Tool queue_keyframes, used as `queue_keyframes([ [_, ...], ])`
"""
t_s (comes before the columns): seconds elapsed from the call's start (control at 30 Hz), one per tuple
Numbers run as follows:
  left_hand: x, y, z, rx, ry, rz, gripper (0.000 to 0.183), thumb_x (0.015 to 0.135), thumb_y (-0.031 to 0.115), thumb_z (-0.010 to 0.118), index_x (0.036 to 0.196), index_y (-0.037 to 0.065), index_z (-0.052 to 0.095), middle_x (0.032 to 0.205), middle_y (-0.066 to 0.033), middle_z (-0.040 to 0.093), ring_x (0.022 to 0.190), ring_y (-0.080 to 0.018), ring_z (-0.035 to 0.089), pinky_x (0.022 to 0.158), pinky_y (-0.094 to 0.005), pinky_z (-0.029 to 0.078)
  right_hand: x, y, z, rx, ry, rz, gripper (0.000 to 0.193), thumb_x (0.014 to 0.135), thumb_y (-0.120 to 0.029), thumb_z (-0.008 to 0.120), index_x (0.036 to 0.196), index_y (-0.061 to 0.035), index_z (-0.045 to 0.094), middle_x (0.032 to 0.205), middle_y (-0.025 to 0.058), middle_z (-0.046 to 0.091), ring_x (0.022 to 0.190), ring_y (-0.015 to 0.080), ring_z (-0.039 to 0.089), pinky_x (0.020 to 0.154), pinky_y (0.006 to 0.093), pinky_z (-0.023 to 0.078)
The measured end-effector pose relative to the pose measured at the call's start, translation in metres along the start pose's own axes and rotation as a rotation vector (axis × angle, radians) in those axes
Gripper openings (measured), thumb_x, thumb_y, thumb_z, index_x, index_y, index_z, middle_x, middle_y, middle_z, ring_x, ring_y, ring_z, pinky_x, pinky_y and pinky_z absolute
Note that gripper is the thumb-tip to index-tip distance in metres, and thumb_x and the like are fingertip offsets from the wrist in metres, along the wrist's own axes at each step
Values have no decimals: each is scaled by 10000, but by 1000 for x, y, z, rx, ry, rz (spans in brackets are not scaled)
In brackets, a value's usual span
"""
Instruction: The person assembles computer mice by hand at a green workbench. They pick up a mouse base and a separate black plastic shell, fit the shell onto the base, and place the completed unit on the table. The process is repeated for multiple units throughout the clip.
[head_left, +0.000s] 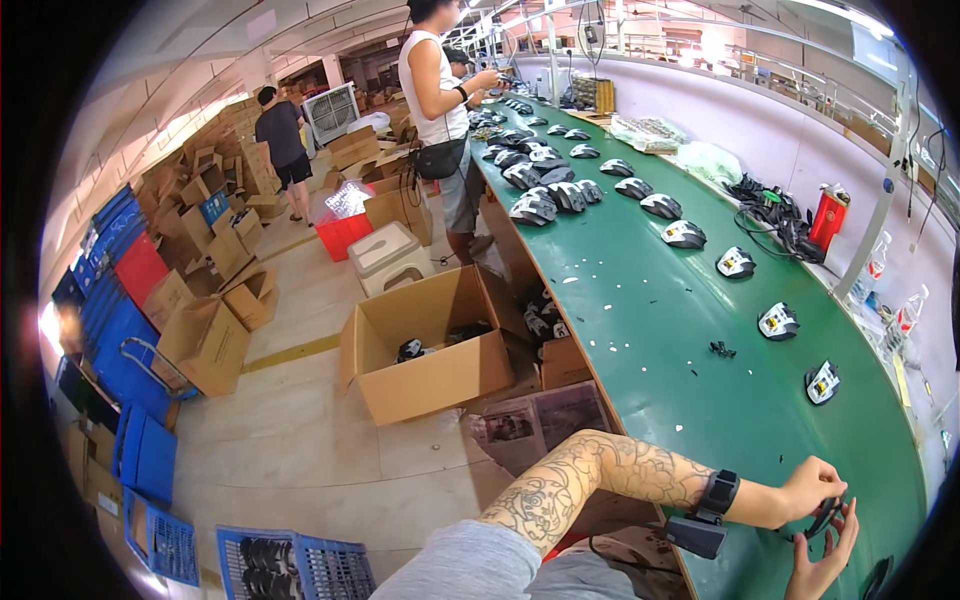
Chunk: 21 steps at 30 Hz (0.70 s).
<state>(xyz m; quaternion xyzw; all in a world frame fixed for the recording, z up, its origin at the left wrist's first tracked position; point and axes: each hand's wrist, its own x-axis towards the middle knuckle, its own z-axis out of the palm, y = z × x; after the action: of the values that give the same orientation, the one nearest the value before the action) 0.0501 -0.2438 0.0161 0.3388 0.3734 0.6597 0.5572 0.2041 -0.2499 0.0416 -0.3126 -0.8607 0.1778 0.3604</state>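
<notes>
Glossy tabletop (720, 450), matt cardboard box (440, 380), dark plastic-looking piece (824, 515)

The left hand's fingers (826, 486) and right hand's fingers (848, 532) hold a dark part (824, 516) over the green bench (745, 435).

dark part (826, 514) partly hidden by fingers (824, 472); blue basket (335, 572) cut off by lower edge

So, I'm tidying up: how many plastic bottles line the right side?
2: one bottle just right of the pale post, another bottle nearer the camera. More may be hidden.
</notes>
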Motion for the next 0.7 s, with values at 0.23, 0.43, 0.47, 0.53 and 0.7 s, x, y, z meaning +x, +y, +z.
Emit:
queue_keyframes([
  [0.23, -7, 1, 16, 112, -82, 91, 195, 925, 148, 548, 800, 1, 573, 702, -42, 613, 592, -87, 527, 519, -243, 419, -7, 20, -3, 161, 75, 57, 680, 704, 81, 734, 1314, 5, 443, 1152, 123, 513, 1030, 222, 557, 873, 329, 494],
  [0.43, 10, -5, 21, 94, -132, 50, 214, 928, 195, 560, 817, 12, 574, 741, -44, 624, 641, -86, 551, 508, -238, 452, -12, 44, 2, 462, 223, 113, 589, 718, 39, 703, 1263, -6, 486, 1153, 119, 522, 1021, 215, 556, 872, 336, 494],
  [0.47, 15, -4, 23, 68, -157, -29, 223, 925, 207, 567, 821, 10, 575, 772, -49, 630, 676, -93, 566, 500, -244, 464, -12, 45, 7, 417, 287, 73, 580, 710, 30, 676, 1254, -23, 484, 1136, 94, 524, 1010, 190, 551, 867, 331, 493],
  [0.53, 24, -1, 16, 38, -236, -114, 189, 909, 206, 591, 869, 21, 605, 821, -45, 628, 738, -112, 587, 575, -269, 498, -5, 40, 11, 353, 331, 106, 586, 689, 33, 650, 1246, -25, 478, 1120, 78, 525, 1001, 175, 549, 847, 310, 485],
  [0.7, 100, 2, -18, 780, -160, 227, 446, 776, 343, 720, 1049, 14, 595, 1138, -143, 550, 1085, -236, 524, 947, -365, 415, 5, 43, -2, -20, 339, 69, 589, 587, 35, 718, 1158, -47, 597, 1152, 137, 533, 1020, 262, 561, 857, 356, 479],
])
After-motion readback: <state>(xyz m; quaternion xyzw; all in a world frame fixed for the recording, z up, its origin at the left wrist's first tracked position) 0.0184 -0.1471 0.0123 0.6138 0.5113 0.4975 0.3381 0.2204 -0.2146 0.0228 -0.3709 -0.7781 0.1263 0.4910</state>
